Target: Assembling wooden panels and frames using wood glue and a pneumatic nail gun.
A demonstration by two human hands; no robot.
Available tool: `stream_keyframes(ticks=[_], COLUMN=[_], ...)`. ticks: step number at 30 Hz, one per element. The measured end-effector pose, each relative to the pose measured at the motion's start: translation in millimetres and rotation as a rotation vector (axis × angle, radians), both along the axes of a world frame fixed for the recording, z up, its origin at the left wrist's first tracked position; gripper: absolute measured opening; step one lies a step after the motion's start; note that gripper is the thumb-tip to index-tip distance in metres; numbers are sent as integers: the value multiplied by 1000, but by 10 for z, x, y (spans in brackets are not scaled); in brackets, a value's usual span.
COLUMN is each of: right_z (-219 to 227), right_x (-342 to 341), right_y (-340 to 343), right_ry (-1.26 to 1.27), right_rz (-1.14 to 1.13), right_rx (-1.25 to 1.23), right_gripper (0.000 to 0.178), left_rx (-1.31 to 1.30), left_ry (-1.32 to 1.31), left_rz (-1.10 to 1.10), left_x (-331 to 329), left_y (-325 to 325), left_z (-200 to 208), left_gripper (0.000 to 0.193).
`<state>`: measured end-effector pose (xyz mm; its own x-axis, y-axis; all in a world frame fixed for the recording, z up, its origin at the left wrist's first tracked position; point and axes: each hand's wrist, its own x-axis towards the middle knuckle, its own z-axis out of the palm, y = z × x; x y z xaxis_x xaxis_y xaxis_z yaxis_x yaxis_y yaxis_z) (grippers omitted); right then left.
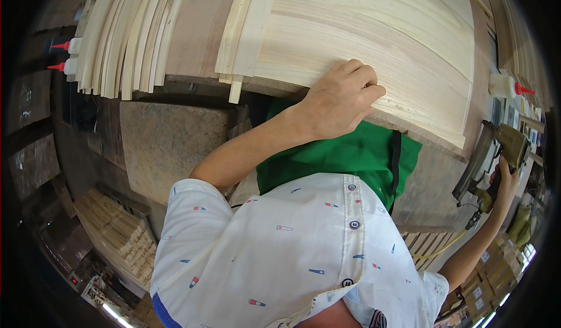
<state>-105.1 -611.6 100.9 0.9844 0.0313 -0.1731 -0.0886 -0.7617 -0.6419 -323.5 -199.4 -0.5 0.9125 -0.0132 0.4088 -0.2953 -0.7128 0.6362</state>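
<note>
My left hand (pixel 346 97) rests at the near edge of a pale wooden panel (pixel 374 42), its fingers curled and closed. Whether anything is pinched under them is hidden. Out to the right, my right hand (pixel 506 182) is wrapped round the grip of a nail gun (pixel 514 144), held beside the bench's right end. A yellow air hose (pixel 442 251) runs below the tool. Narrow wooden strips (pixel 248 30) lie along the panel's left side, and one short end sticks out past the bench edge.
Long wooden slats (pixel 131 33) are laid side by side on the bench's left. Red-tipped white glue bottles stand at far left (pixel 71 66) and right (pixel 504 86). Stacked wood (pixel 117 231) sits at lower left. A green apron (pixel 333 155) hangs against the bench front.
</note>
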Motion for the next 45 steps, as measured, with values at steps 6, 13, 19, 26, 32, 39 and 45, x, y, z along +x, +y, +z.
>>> stream_keyframes(ticks=[6,13,19,26,32,39,45], right_z=[215,61,130,50,75,116,268], right_x=[-95,-136,-195,-122,-169,-186,-432], right_y=[-130,333,258,144,271,267,274], right_ry=[-54,0,-49,-21,-80,-63,-40], right_rz=[-63,-8,44,11,18,78,83], right_rx=[-112,-44,-54,-141,-139,-113,-24], right_gripper=[29,29,28,28,31,32,30], left_rx=[-21,72,132,72,124,66,35], left_ry=[-31,132,166,30,-86,-127,-98], left_rz=[-47,-1,-37,-254,-255,-259,-252], left_x=[70,16,115,780,979,999,998], left_y=[-38,35,-110,-1058,-1303,-1292,-1306], left_z=[-10,94,232,223,-38,-85,-105], left_gripper=[31,41,49,47,35,28,27])
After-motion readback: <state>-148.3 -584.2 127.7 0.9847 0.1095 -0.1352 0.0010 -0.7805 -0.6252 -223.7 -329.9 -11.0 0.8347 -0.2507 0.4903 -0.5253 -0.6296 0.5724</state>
